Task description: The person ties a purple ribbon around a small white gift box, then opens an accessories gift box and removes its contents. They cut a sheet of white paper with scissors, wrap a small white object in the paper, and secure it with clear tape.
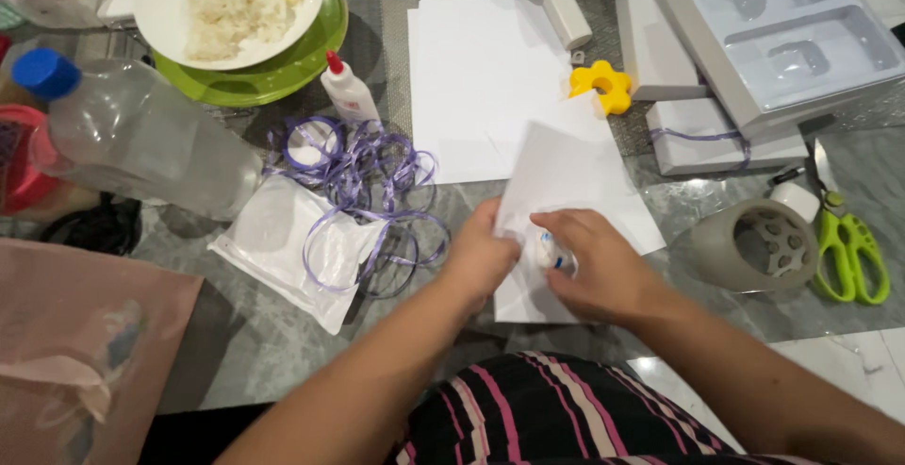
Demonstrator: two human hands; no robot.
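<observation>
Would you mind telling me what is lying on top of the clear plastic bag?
Loops of purple ribbon sprawl across the clear plastic bag, covering its right part. White contents show through; what they are cannot be told.

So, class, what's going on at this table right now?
A person seated at a grey marble table holds a folded sheet of white paper with both hands. The left hand steadies its edge, while the right hand presses a small white glue stick against it. Loose purple curling ribbon lies to the left, and green-handled scissors to the right.
</observation>
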